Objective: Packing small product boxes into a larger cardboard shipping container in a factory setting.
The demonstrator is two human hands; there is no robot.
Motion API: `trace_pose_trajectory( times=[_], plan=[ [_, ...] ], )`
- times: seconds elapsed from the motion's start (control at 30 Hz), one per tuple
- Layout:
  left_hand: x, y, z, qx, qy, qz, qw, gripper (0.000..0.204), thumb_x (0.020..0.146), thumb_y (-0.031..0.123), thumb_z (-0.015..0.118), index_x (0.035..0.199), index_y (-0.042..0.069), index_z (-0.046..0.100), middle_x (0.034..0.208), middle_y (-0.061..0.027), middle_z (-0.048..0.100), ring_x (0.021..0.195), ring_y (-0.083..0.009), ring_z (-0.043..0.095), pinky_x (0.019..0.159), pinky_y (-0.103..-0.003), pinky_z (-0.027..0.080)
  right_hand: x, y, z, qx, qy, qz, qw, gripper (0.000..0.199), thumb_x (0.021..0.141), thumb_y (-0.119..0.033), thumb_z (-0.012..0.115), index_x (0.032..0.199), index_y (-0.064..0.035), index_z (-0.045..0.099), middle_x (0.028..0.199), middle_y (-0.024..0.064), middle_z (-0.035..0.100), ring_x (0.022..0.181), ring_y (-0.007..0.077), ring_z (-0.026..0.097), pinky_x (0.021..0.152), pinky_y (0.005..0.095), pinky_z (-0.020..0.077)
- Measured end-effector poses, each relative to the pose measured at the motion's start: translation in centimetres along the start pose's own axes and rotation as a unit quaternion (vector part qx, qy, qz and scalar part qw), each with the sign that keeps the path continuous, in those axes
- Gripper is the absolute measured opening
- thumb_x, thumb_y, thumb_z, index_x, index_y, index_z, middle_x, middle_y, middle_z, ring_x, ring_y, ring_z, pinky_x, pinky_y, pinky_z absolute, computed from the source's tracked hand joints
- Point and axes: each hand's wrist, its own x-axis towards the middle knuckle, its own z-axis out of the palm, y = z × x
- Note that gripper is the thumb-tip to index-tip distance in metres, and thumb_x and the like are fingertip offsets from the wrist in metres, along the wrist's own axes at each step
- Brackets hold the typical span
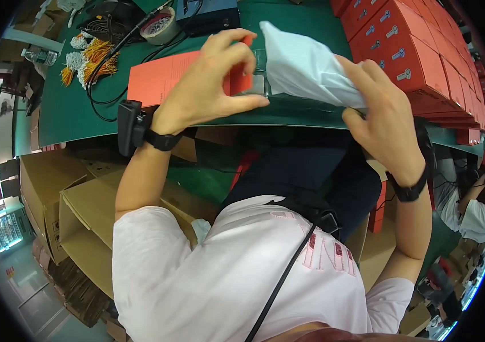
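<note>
My left hand [211,80] curves around the right end of an orange box [160,78] at the table's near edge. Its fingers bend over the far side, and the thumb stretches along the near side. Orange card shows between thumb and fingers; the palm side is partly hidden. My right hand [382,111] grips a white pouch [302,62] by its right end, fingers above and thumb below. The pouch is tilted over the table, its left end just right of the box. What is inside the pouch does not show.
Stacked orange boxes [391,51] fill the right of the green table [288,111]. Bundled orange-yellow cables [98,56], a tape roll [160,27], a black fan-like device [114,20] and a dark blue box [208,14] lie at the back left. Open cartons [91,211] stand below; another person [471,208] is at right.
</note>
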Motion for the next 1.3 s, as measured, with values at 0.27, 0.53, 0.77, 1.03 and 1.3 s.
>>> trace_pose_trajectory(
  times=[0.27,0.53,0.77,1.03,1.3],
  plan=[
    [-0.1,-0.2,-0.5,-0.193,0.044,-0.069,0.978,0.031,0.069,0.011,0.08,0.086,0.005,0.054,0.116,-0.0093,0.047,0.08,-0.014,0.051,0.071,-0.027,0.047,3.9,2.0,3.5,0.008,-0.079,-0.134,0.988,0.069,0.068,-0.005,0.06,0.136,-0.0155,0.053,0.103,0.0158,0.053,0.082,0.0342,0.059,0.068,0.0394,0.0508],
    [0.2,0.2,0.0,-0.059,0.001,-0.001,0.998,0.036,0.076,0.018,0.077,0.11,0.013,0.066,0.127,-0.0168,0.048,0.11,-0.0314,0.051,0.094,-0.04,0.044,3.0,0.4,8.1,0.0,0.11,-0.079,0.991,0.034,0.09,-0.027,0.065,0.119,-0.0103,0.067,0.109,0.0147,0.055,0.094,0.0292,0.057,0.081,0.0382,0.047],
    [0.5,0.7,0.7,0.012,-0.015,-0.02,1.0,0.034,0.081,0.026,0.073,0.112,0.014,0.068,0.131,-0.0214,0.048,0.12,-0.0382,0.045,0.102,-0.046,0.038,2.3,-0.5,9.6,0.1,0.251,0.035,0.962,0.034,0.076,-0.001,0.058,0.109,-0.003,0.066,0.107,0.0158,0.057,0.098,0.0304,0.054,0.089,0.0388,0.0448],
    [0.5,1.0,0.9,0.045,-0.029,-0.021,0.998,0.034,0.082,0.026,0.072,0.112,0.012,0.067,0.132,-0.0218,0.047,0.119,-0.0392,0.045,0.103,-0.046,0.038,0.6,1.5,8.6,0.085,0.183,0.16,0.966,0.014,0.085,-0.013,0.066,0.085,-0.0001,0.072,0.09,0.0115,0.06,0.09,0.0299,0.056,0.074,0.0382,0.0463],
    [0.6,0.7,-0.5,-0.095,-0.014,-0.043,0.994,0.065,0.08,0.026,0.077,0.139,0.015,0.05,0.128,-0.0173,0.049,0.114,-0.0325,0.05,0.097,-0.041,0.043,-0.3,2.0,8.0,0.07,0.297,0.146,0.941,0.039,0.094,-0.026,0.06,0.12,0.0029,0.056,0.093,0.0166,0.062,0.095,0.0289,0.061,0.073,0.0368,0.0489]
  ],
)
